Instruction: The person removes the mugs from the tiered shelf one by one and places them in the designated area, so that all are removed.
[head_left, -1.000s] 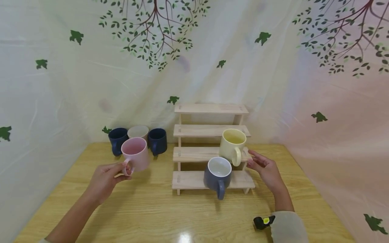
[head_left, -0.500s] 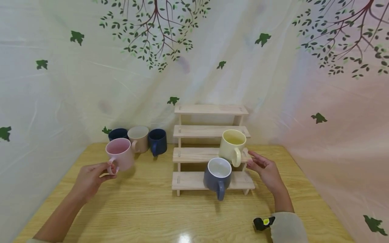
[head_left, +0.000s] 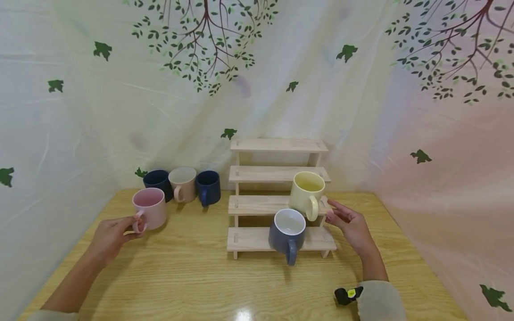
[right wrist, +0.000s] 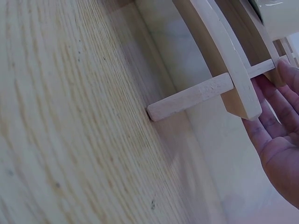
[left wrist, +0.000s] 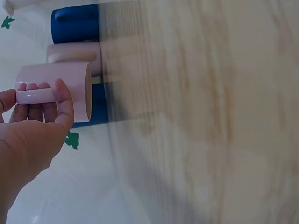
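My left hand (head_left: 110, 238) holds a pink mug (head_left: 151, 213) by its handle, in front of the mugs at the back left. Whether its base touches the table cannot be told. In the left wrist view the fingers curl through the handle of the pink mug (left wrist: 51, 74). My right hand (head_left: 353, 227) grips the right end of a wooden step rack (head_left: 253, 204), thumb in front and fingers behind, as the right wrist view of the hand (right wrist: 280, 135) shows. On the rack stand a yellow mug (head_left: 303, 194), second step up, and a grey-blue mug (head_left: 281, 236), lowest step, handles forward.
Against the back cloth stand a dark blue mug (head_left: 154, 179), partly hidden by the pink one, a beige mug (head_left: 185, 186) and another blue mug (head_left: 213, 187). A black object with a yellow mark (head_left: 343, 296) is by the right sleeve (head_left: 381, 298). Hanging cloth encloses the table.
My left hand has carried the pink mug leftward and slightly down, uncovering the beige mug. My right hand and the rack stay in place.
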The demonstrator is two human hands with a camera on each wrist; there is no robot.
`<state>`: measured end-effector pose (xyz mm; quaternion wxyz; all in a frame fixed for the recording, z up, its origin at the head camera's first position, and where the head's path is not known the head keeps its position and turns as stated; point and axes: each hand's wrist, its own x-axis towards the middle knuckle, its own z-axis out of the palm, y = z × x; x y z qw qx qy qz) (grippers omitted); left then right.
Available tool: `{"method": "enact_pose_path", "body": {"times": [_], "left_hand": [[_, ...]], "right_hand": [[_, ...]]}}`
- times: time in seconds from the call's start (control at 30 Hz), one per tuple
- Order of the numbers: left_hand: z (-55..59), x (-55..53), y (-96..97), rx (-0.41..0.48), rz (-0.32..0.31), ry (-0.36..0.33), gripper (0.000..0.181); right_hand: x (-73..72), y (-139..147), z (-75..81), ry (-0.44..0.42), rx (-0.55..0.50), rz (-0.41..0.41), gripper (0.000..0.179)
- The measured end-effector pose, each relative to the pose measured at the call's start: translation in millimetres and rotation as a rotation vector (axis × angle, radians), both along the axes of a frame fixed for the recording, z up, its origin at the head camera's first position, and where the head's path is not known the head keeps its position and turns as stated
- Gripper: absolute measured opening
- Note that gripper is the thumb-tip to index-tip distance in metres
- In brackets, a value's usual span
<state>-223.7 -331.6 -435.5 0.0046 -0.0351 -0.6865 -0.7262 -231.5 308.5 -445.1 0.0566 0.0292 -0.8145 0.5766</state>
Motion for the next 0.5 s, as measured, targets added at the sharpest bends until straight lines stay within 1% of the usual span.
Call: {"method": "enact_pose_path", "body": {"times": [0.1,0.27,0.43,0.5], "left_hand": [[-3.9,-1.4,-6.1,0.012,-0.001,-0.018,0.029],[-9.3,-3.5,-15.9,0.058,-0.010,-0.062,0.029],[-9.8,-4.9,-22.8,0.034,-0.010,-0.089,0.030],[-10.8,-4.8,-25.0,0.040,-0.018,-0.091,0.029]], "right_hand": [[-0.6,0.0,-0.8,0.003,-0.004,0.001,0.058],[-0.7,-0.3,-1.1,0.001,-0.008,0.002,0.058],[0.9,-0.8,1.1,-0.013,0.007,-0.008,0.058],[1.3,-0.9,1.9,-0.017,0.011,-0.009,0.058]]}}
